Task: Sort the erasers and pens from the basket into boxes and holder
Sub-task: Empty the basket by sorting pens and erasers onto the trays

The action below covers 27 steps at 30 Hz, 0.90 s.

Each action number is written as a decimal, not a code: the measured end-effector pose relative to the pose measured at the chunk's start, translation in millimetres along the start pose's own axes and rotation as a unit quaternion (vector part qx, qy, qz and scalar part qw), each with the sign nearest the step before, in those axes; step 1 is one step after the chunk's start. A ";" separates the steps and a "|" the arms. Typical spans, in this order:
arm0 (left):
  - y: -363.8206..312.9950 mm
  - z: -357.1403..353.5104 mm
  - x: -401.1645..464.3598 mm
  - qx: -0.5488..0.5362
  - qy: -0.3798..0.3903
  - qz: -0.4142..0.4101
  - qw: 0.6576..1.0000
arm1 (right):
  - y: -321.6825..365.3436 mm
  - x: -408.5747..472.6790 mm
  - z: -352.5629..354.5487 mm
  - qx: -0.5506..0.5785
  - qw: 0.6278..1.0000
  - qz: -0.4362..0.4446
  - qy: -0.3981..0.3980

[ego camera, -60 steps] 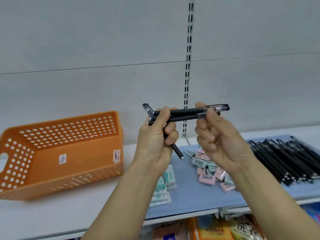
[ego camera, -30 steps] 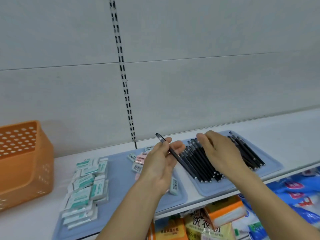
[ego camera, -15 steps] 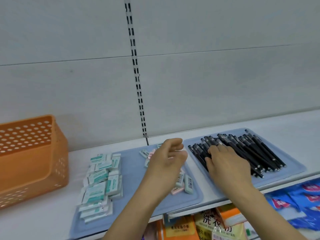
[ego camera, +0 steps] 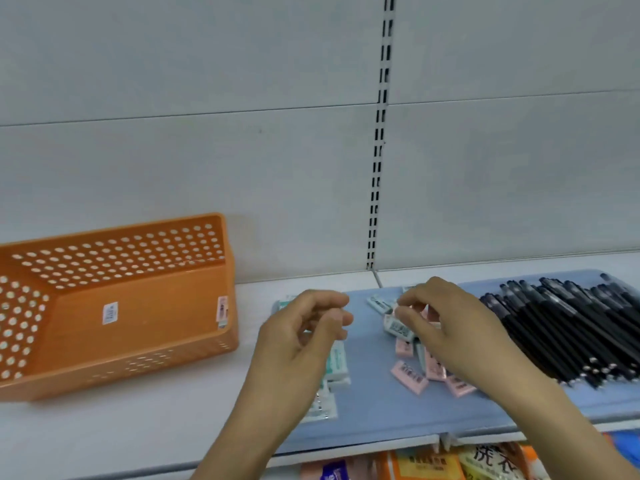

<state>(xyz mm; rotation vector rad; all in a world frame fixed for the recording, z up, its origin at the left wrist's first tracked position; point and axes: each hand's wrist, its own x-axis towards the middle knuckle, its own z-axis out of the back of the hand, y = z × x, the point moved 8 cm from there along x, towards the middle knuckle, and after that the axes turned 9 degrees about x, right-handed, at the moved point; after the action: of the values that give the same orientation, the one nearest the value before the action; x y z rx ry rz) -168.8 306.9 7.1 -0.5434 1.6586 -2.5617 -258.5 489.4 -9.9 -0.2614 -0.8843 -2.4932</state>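
The orange perforated basket [ego camera: 114,306] lies on its side at the left of the shelf, and nothing shows inside it. A blue tray [ego camera: 374,410] carries stacked green-and-white erasers [ego camera: 337,362] and loose pink erasers [ego camera: 408,377]. Many black pens [ego camera: 571,327] lie side by side on a second blue tray to the right. My left hand [ego camera: 301,337] hovers over the green stack, fingers curled and apart, holding nothing. My right hand [ego camera: 446,327] is over the loose pile, its fingertips at a white-and-green eraser [ego camera: 398,328], with no clear grip on it.
A white wall panel with a slotted upright [ego camera: 379,150] rises behind the shelf. Bare white shelf shows in front of the basket [ego camera: 104,427]. Packaged goods [ego camera: 433,462] fill the shelf below the front edge.
The pens I held are now down on the right tray. My right hand moved left from the pens to the loose erasers, and the view swung left to show the basket.
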 end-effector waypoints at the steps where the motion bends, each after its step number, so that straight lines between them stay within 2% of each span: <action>1: 3.2 8.4 -4.4 0.013 -0.001 -0.004 1.000 | 10.2 0.5 -3.2 0.025 1.000 0.014 -0.004; 5: -8.3 57.4 -19.4 0.124 -0.044 -0.100 0.986 | 57.0 10.0 -13.7 0.113 0.991 0.064 -0.011; 7: -21.6 97.1 -24.7 0.227 -0.115 -0.170 0.952 | 86.1 19.6 -20.5 0.154 0.985 0.083 -0.009; 9: -18.6 153.8 -27.8 0.300 -0.220 -0.178 0.911 | 118.3 31.0 -29.4 0.172 0.979 0.112 -0.013; 10: -8.5 189.9 -26.3 0.325 -0.277 -0.143 0.893 | 134.4 36.4 -34.3 0.175 0.976 0.131 -0.014; 12: 23.8 264.1 -19.7 0.367 -0.355 -0.009 0.860 | 166.7 45.3 -45.5 0.175 0.968 0.178 -0.017; 14: 66.5 313.3 -7.4 0.428 -0.318 0.130 0.836 | 197.9 53.2 -56.5 0.156 0.959 0.235 -0.018; 15: 87.5 326.4 -2.4 0.426 -0.278 0.179 0.843 | 213.4 57.8 -63.8 0.135 0.955 0.264 -0.009; 17: 119.3 334.7 -0.4 0.335 -0.215 0.240 0.886 | 240.3 69.6 -87.6 0.077 0.950 0.299 0.046; 20: 128.2 334.6 -7.2 0.254 -0.205 0.193 0.925 | 255.9 87.2 -140.8 -0.104 0.937 0.271 0.193; 22: 128.0 332.9 -17.0 0.213 -0.223 0.169 0.936 | 250.8 90.3 -170.0 -0.252 0.897 0.249 0.265; 24: 130.5 331.0 -24.3 0.180 -0.237 0.158 0.941 | 243.7 87.0 -187.7 -0.348 0.856 0.229 0.307; 27: 132.3 331.5 -27.6 0.149 -0.249 0.143 0.946 | 239.5 82.5 -199.9 -0.420 0.814 0.223 0.332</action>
<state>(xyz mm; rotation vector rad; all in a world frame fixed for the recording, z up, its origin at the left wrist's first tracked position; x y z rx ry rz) -59.7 -34.0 3.2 -0.7757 1.0713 -2.1664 -214.7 169.7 -7.3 0.1284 0.5419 -2.1026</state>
